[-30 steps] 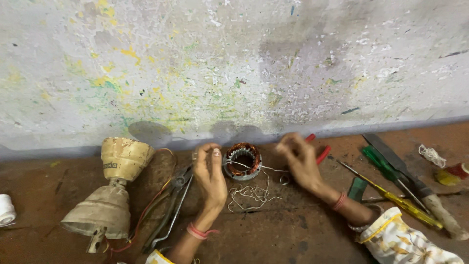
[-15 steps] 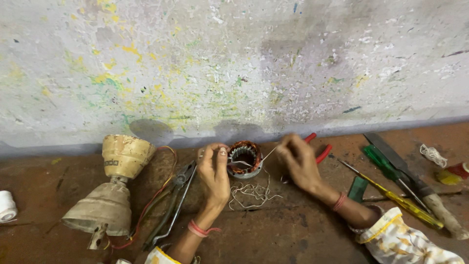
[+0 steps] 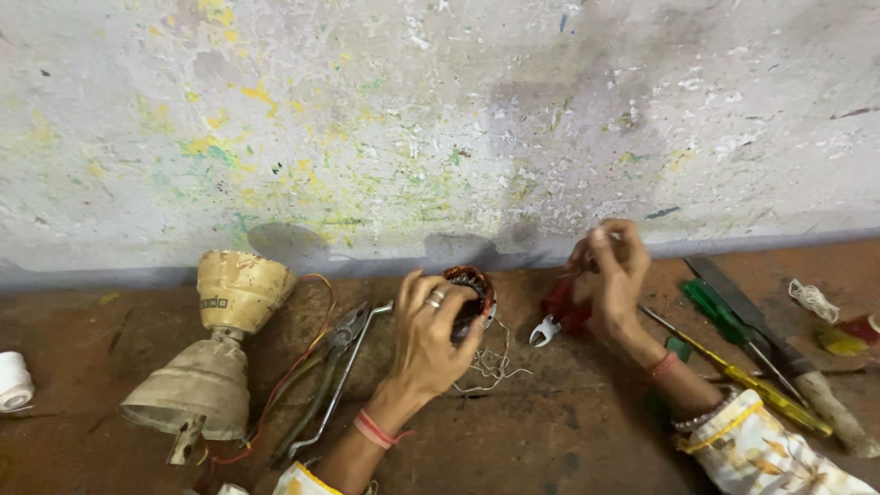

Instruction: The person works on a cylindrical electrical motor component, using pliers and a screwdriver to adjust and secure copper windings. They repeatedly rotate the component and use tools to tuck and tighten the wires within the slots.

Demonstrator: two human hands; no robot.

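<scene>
- Left hand (image 3: 429,332): it is resting palm-down on the brown floor (image 3: 568,440), with the fingers curling closely around the wound motor stator (image 3: 472,291) and gripping it from the near side; a ring is showing on one finger and a red thread band is circling the wrist.
- Wound motor stator: it is sitting on the floor just in front of the paint-spattered wall (image 3: 440,128), between the two hands, with its copper-coloured winding facing up and partly hidden by the left fingers.
- Right hand (image 3: 609,266): it is hovering raised above the floor, to the right of the stator and apart from it, with the fingertips pinching narrowly together; whether a thin wire is being held between them cannot be told.
- Loose wire scraps (image 3: 490,365): a pale tangle is lying on the floor just beside the stator, below the left fingers.
- Red-handled cutters (image 3: 555,313): they are lying under the right hand, jaws pointing toward the viewer.
- Pliers (image 3: 332,368): they are lying to the left of the left hand, near it.
- Cream fan housing (image 3: 218,341): it is lying tipped over at the far left, with coloured leads trailing beside it.
- Screwdrivers (image 3: 733,344): green- and yellow-handled ones are lying at the right, beside the patterned sleeve.
</scene>
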